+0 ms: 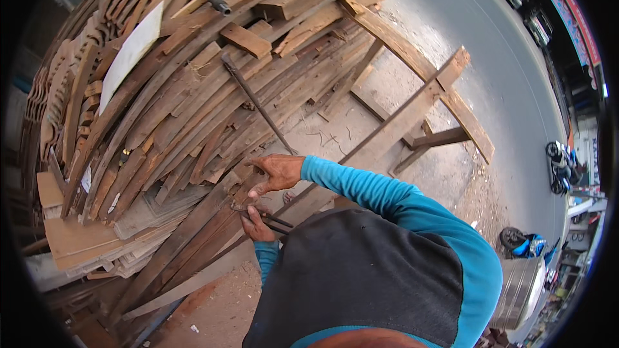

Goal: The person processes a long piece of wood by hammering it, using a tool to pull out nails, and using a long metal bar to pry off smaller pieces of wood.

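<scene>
Near the middle, my left hand is closed around a pair of dark long-handled pincers. Their two handles point right, toward my black-fronted shirt, and the jaw end lies over brown wooden planks. Just above it, my right hand reaches in from the right in a teal sleeve. Its thumb and forefinger are spread over the end of a plank, and I see nothing between them; its other fingers are partly hidden. A dark metal bar leans on the wood pile beyond my right hand.
A large pile of old timber fills the left, with curved roof tiles behind. A dark tool lies on top. A wooden trestle stands right of my hands. Beyond are a road and a parked blue motorbike.
</scene>
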### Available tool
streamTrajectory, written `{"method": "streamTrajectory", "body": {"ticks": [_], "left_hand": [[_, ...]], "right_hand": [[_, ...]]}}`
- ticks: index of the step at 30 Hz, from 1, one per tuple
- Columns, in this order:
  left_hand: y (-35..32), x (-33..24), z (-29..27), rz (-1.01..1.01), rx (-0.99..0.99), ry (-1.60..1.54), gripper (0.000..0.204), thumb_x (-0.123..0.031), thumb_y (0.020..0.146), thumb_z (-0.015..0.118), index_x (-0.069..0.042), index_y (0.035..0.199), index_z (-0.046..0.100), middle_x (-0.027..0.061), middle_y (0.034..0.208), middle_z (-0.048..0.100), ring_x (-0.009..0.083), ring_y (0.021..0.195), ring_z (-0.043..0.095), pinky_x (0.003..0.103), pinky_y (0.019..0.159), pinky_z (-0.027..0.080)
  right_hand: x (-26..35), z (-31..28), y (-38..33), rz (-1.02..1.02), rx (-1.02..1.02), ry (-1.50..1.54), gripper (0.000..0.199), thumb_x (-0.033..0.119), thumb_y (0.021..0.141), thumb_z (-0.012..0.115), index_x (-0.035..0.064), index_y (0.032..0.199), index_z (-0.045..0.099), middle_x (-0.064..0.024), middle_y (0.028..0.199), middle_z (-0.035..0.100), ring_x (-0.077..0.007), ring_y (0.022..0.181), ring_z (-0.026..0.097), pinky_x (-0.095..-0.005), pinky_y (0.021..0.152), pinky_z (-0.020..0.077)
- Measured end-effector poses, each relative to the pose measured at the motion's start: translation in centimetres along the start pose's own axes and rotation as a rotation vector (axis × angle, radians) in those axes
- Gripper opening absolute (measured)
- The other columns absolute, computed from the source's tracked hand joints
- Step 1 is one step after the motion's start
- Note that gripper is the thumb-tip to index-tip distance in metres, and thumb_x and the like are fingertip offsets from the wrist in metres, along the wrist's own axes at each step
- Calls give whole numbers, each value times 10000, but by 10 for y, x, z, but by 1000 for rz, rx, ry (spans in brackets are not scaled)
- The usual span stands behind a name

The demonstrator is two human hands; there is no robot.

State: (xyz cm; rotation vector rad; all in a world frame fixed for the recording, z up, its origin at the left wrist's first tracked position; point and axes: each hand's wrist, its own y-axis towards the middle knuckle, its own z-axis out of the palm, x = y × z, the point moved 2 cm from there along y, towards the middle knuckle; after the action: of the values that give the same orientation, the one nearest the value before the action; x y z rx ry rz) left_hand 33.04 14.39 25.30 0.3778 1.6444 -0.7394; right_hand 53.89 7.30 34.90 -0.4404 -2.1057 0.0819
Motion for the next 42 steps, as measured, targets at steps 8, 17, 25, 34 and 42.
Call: {"method": "streamTrajectory", "body": {"ticks": [8,17,25,34,42], "left_hand": [[-42,-57,196,-61,809,-131,507,-478,1033,480,-15,1224,554,153,1290,562,241,1074,579,386,933,486],[-69,29,381,558,648,1152,1094,-478,690,852,-86,1534,276,226,1440,443,442,1382,327,547,1147,266],[-29,72,392,369,848,1242,1163,-351,643,914,-93,1550,234,198,1525,379,348,1426,354,477,1179,295],[-38,64,394,305,813,1312,1159,-286,653,919,-84,1558,225,170,1581,318,311,1466,305,376,1212,285],[-36,71,387,392,816,1198,1132,-246,649,925,-83,1545,254,211,1538,374,341,1430,362,387,1196,309]], "right_hand": [[-89,11,-222,249,-138,803,627,494,959,618,-40,1268,506,-158,937,713,-225,815,716,-366,746,582],[-254,18,-478,680,-678,850,265,224,963,519,-27,1030,574,-139,910,701,-207,763,729,-337,656,564],[-328,14,-494,666,-515,1056,245,99,897,549,-45,1094,564,-165,942,648,-262,855,684,-345,755,634],[-343,48,-414,511,-139,418,506,222,932,487,47,1408,480,-255,1175,619,-323,1024,664,-423,914,529],[-331,49,-406,525,-144,357,547,260,938,484,79,1452,445,-253,1330,568,-365,1257,538,-421,1086,409]]}}
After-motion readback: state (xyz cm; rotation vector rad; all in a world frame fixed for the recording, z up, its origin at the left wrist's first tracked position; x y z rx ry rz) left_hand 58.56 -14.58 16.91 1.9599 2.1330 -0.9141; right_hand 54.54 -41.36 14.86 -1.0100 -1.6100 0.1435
